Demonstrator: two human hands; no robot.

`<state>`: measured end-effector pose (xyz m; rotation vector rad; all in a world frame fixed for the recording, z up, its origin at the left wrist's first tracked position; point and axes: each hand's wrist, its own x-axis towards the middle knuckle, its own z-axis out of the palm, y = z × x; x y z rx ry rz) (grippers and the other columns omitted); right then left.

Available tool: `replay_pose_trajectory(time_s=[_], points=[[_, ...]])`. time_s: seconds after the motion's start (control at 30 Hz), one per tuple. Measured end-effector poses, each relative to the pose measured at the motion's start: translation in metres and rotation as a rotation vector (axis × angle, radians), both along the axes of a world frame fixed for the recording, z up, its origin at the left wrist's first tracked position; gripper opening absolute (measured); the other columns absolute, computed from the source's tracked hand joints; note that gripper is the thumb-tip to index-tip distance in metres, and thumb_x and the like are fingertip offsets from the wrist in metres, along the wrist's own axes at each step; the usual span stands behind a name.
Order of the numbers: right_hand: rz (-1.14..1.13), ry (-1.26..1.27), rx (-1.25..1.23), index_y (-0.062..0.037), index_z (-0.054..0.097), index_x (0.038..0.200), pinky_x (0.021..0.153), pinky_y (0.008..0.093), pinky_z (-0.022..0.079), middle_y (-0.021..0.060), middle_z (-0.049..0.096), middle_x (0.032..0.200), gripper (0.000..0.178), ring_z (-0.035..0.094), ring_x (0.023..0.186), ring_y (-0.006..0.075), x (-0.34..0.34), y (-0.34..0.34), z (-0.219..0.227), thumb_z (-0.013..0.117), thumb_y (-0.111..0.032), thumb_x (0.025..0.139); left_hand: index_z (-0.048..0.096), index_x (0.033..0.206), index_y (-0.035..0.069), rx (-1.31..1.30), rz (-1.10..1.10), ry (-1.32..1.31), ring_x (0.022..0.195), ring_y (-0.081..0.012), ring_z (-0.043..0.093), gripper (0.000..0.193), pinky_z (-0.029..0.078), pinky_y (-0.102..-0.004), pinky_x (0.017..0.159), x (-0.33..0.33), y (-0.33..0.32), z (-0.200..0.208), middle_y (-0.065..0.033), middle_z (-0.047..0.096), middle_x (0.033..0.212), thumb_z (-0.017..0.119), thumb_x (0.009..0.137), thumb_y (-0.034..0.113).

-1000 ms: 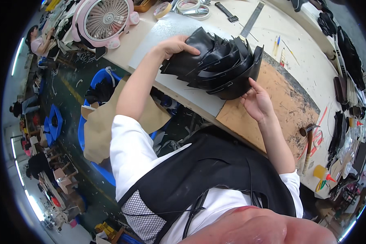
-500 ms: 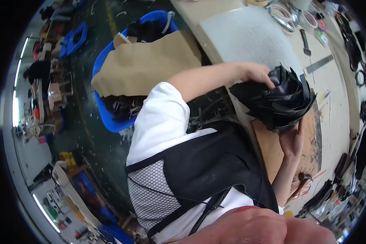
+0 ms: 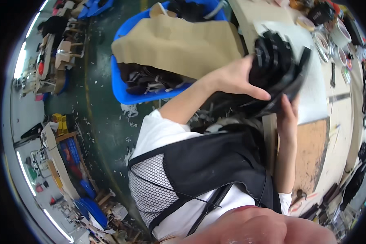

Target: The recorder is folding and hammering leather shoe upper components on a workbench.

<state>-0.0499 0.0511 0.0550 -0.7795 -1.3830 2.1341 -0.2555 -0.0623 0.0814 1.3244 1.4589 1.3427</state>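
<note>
- A fanned stack of black cut pieces (image 3: 274, 61) is held up off the worktable (image 3: 337, 134), over its left edge and in front of the person's chest.
- The left hand (image 3: 236, 77) is spread over the near side of the stack, thumb stretched along its lower edge, fingers clamped on it.
- The right hand (image 3: 288, 116) comes up from below and grips the stack's lower corner, so both hands are closed on the same bundle, close together but not touching.
- The step in hand looks like gathering or squaring the pieces while they are carried clear of the table; the stack is splayed, its edges not aligned.
- The next move would call for a firm two-handed hold so that no piece slips out, and a level spot to set it.
- Beyond the stack, a brown board (image 3: 311, 154) lies on the table near the right forearm.
- To the person's left, a blue bin (image 3: 122, 91) on the floor holds dark scraps under a tan sheet (image 3: 175, 44).
</note>
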Motion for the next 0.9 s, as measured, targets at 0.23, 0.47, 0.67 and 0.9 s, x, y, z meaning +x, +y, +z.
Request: replay_pose_trajectory(time_s=[0.23,0.47,0.67,0.9], points=[[0.238,0.194,-0.423,-0.0086,0.025,0.148,0.116,0.0398,0.021,0.0082,0.038,0.148,0.062,0.036,0.137,0.0243,-0.136,-0.066,-0.083,0.054,-0.031,0.099,0.033,0.144,-0.002,-0.137,0.214,0.004,0.129,-0.0203,0.044,0.088,0.032,-0.0332,0.111,-0.108,-0.09,-0.078,-0.012,0.047,0.14,0.08,0.072,0.016],[0.155,-0.053,-0.691,-0.0139,0.027,0.147,0.111,0.0438,0.034,0.0076,0.044,0.143,0.055,0.043,0.133,0.0257,-0.157,-0.074,-0.137,0.053,-0.027,0.1,0.026,0.146,-0.004,-0.517,0.34,-0.206,0.128,-0.0237,0.045,0.099,0.033,-0.0343,0.11,-0.124,-0.106,-0.129,-0.0177,0.047,0.139,0.084,0.072,0.028],[0.152,-0.108,-0.497,-0.0164,0.027,0.147,0.105,0.0427,0.036,0.0045,0.043,0.145,0.054,0.044,0.131,0.0233,-0.155,-0.079,-0.128,0.052,-0.023,0.099,0.024,0.146,-0.006,-0.337,0.337,-0.25,0.131,-0.0214,0.041,0.097,0.03,-0.032,0.111,-0.121,-0.111,-0.131,-0.0149,0.044,0.142,0.083,0.073,0.019],[0.248,-0.009,-0.337,-0.0166,0.031,0.143,0.092,0.0339,0.046,0.0019,0.048,0.136,0.05,0.051,0.122,0.0167,-0.152,-0.109,-0.073,0.052,-0.025,0.099,0.028,0.143,-0.007,-0.232,0.473,-0.03,0.123,-0.0199,0.049,0.09,0.037,-0.0312,0.105,-0.11,-0.152,-0.084,-0.0147,0.051,0.133,0.082,0.076,0.019]])
